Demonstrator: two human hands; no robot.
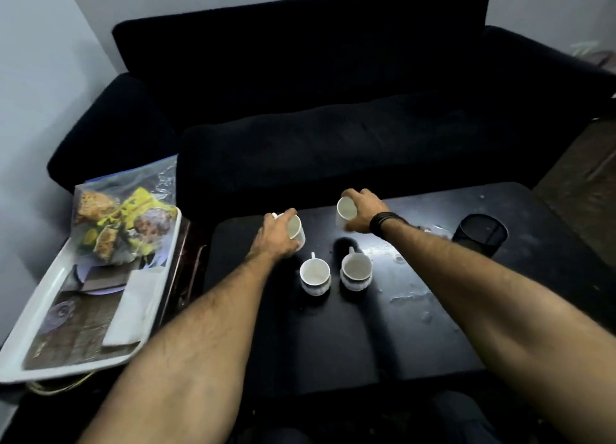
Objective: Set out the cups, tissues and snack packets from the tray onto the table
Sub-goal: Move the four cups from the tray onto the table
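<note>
Left of the black table [333,343], the white tray [43,310] carries a clear bag of snack packets [123,220] at its far end and folded white tissues [133,307] along the edge nearest the table. On the table, the left hand [276,240] is wrapped around a tilted white cup [296,230]. Two empty cups [315,275] [356,272] stand upright on the table, side by side. Beyond them, the right hand [363,213] grips another tilted cup [346,210]. A black mesh holder [480,235] stands toward the table's right side; its contents cannot be made out.
</note>
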